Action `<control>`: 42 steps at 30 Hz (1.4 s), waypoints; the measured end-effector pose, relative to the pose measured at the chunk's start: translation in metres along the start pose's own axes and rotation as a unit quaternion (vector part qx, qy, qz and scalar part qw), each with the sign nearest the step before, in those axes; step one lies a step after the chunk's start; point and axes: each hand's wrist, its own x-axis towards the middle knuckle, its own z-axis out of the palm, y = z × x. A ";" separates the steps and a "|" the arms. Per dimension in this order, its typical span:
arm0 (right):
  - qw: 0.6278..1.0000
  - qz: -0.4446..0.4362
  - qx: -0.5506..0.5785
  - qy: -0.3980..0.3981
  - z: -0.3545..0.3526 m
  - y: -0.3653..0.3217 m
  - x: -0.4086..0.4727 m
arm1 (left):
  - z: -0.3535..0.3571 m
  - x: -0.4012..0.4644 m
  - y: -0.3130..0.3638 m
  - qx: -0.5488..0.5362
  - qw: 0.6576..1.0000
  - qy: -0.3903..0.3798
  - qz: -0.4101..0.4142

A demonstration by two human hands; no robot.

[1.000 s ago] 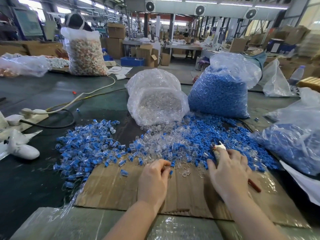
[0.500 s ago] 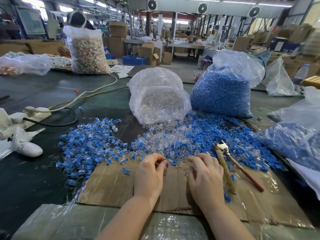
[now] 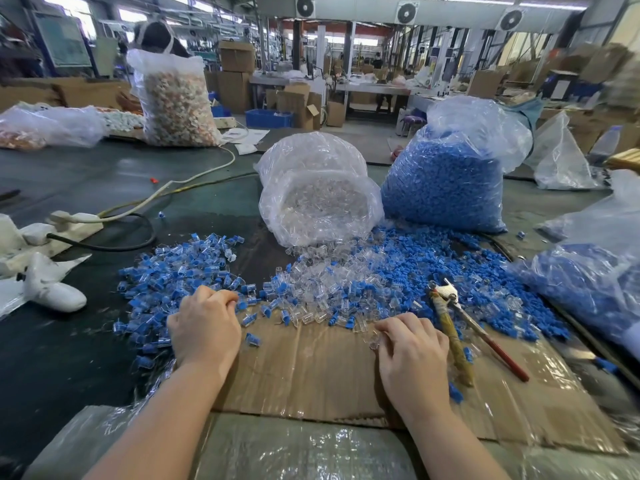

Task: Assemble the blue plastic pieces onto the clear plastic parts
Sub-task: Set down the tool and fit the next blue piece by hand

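Note:
A heap of assembled blue-and-clear pieces lies at the left of the work area. Loose clear plastic parts spill in the middle, and loose blue pieces spread to the right. My left hand rests at the edge of the assembled heap with its fingers curled under; what they hold is hidden. My right hand sits on the cardboard sheet, its fingertips pinching a clear part at the near edge of the clear pile.
Pliers with wrapped handles lie just right of my right hand. An open bag of clear parts and a full bag of blue pieces stand behind the piles. Another blue-filled bag is at the right; a power strip with cables at the left.
My left hand has moved left from the middle to the assembled heap. My right hand has left the pliers and come down to the near edge of the clear parts.

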 end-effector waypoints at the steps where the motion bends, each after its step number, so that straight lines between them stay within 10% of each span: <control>1: 1.000 0.001 -0.002 -0.002 0.000 0.000 0.000 | 0.000 0.000 -0.001 0.007 1.000 -0.005 -0.005; 21: 1.000 0.018 -0.013 -0.014 0.003 0.003 0.000 | 0.031 -0.048 0.082 -0.164 0.959 -0.123 0.196; 42: 0.995 -0.057 0.047 -0.068 0.002 0.004 0.001 | 0.031 -0.066 0.091 -0.262 0.928 -0.170 0.205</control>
